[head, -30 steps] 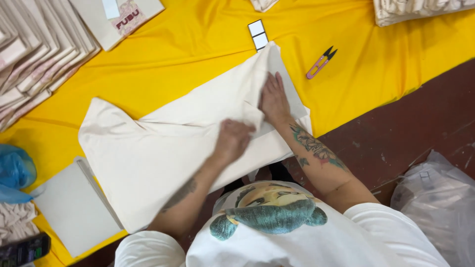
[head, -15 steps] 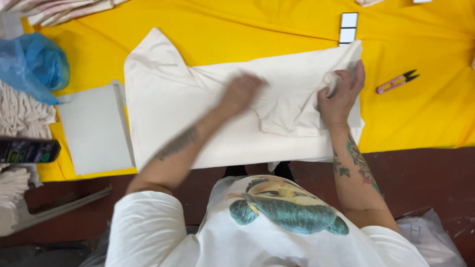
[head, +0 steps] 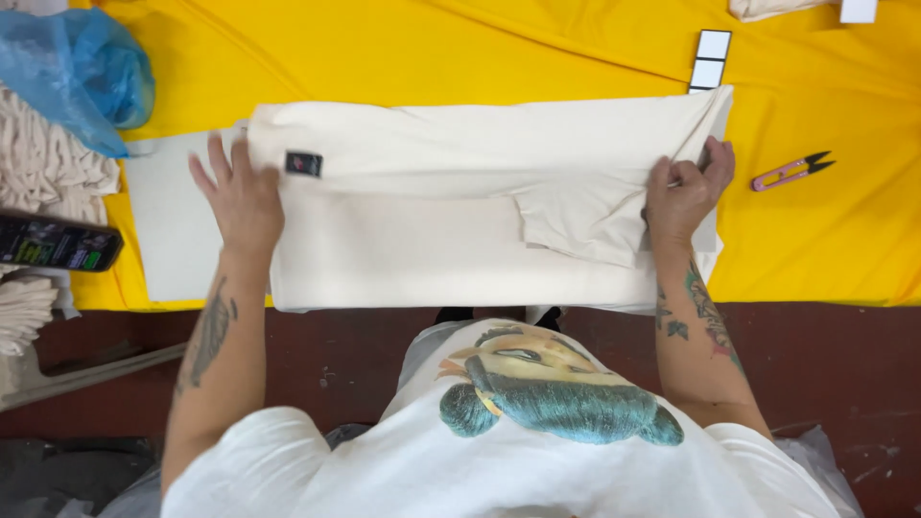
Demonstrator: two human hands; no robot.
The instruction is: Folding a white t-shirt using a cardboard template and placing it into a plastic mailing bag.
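Garment (head: 432, 240) – cream, folded into long band – lies across yellow cloth (head: 460, 58) on bench, near edge closest to person. Left hand (head: 242, 197) flat on its left end, fingers spread, gripping nothing, just beside small dark label (head: 303, 164). Right hand (head: 683, 192) closed on fabric fold at right end, pinching it. White board (head: 173, 230) pokes out under left end. Pink snips (head: 789, 171) lie right of garment, apart. Blue bag (head: 77, 67) at far left – black phone (head: 53, 242) below it
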